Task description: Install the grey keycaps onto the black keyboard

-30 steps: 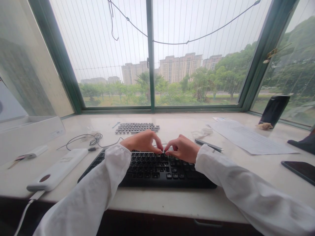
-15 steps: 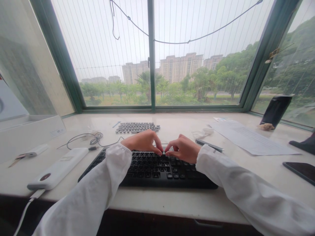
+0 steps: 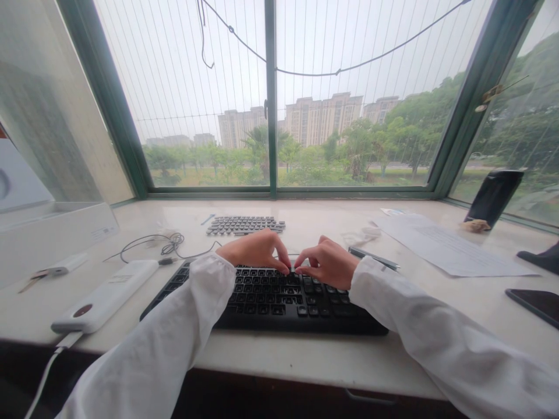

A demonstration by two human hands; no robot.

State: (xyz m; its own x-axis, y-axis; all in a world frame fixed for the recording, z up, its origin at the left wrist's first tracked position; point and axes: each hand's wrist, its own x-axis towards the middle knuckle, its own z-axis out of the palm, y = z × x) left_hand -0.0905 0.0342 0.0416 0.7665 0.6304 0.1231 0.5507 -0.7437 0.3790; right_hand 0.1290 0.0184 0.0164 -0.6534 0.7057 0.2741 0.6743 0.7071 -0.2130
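Both left hand (image 3: 257, 249) and right hand (image 3: 329, 262) curled nearly closed over black keyboard (image 3: 264, 298); cannot tell whether anything pinched.

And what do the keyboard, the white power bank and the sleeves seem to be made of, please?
Keyboard: probably satin black plastic, from its smooth front edge. White power bank: likely smooth plastic, from its even, rounded shell. Sleeves: matte white fabric, shown by soft folds; fibre unclear.

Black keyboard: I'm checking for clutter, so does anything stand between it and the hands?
Nothing visible does: the left hand and right hand are over the black keyboard, and the loose keycaps lie beyond it, nearer the window.
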